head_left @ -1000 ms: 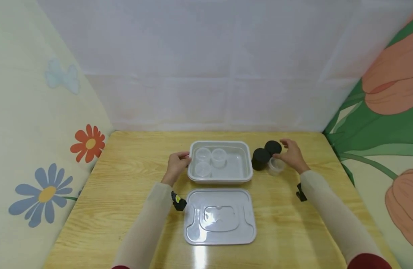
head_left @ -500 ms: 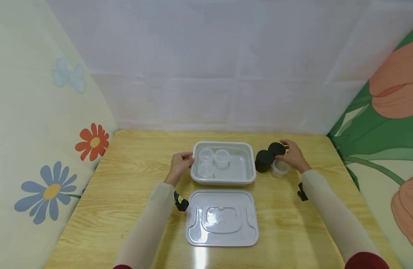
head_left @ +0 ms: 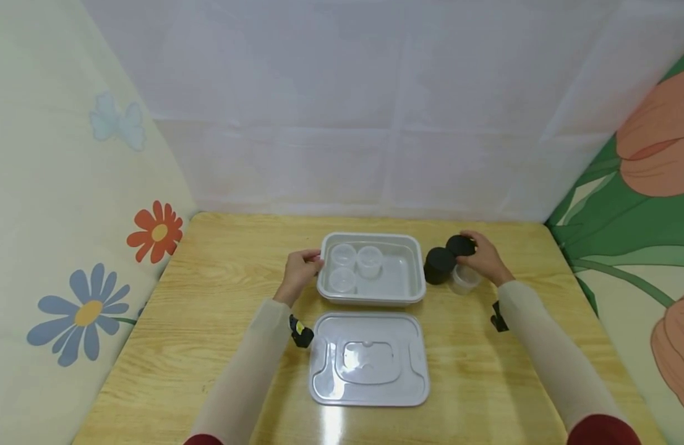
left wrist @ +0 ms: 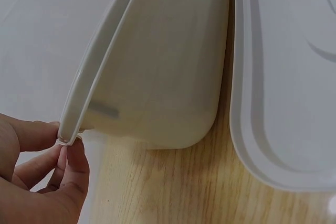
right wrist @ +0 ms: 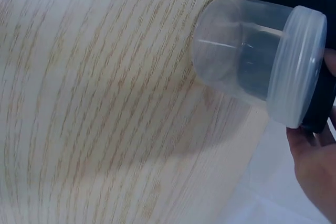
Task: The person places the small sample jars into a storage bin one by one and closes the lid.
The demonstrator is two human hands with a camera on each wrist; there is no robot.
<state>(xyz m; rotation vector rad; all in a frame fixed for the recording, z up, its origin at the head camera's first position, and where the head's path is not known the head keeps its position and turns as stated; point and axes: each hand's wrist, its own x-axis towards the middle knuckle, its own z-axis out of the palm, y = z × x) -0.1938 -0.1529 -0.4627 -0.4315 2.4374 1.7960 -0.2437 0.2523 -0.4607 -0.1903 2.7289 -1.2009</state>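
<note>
Head view, left hand [head_left: 300, 270]: at the left rim of the white rectangular tub [head_left: 370, 301], which stands on the wood-grain table [head_left: 236, 259].
Head view, tub interior: three clear plastic cups [head_left: 369, 261], grouped toward the left end.
Head view, right hand [head_left: 488, 259]: at the rear black cylindrical jar [head_left: 459, 245], right of the tub; a front black cylindrical jar [head_left: 439, 266] and a lidded clear cup [head_left: 465, 280] stand close by, contact uncertain.
Head view, plastic lid [head_left: 370, 358]: flat, nearer the person than the tub.
Left wrist view, grip: thumb and fingers pinch the tub's edge.
Right wrist view, grip: fingers pinch the rear black cylindrical jar, partly hidden behind the lidded clear cup; how firmly, I cannot tell.
Sound handling, right hand: a straight upward lift seems best, since close neighbours could tip.
Sound handling, left hand: light pressure should suffice; pulling could slide the tub.
</note>
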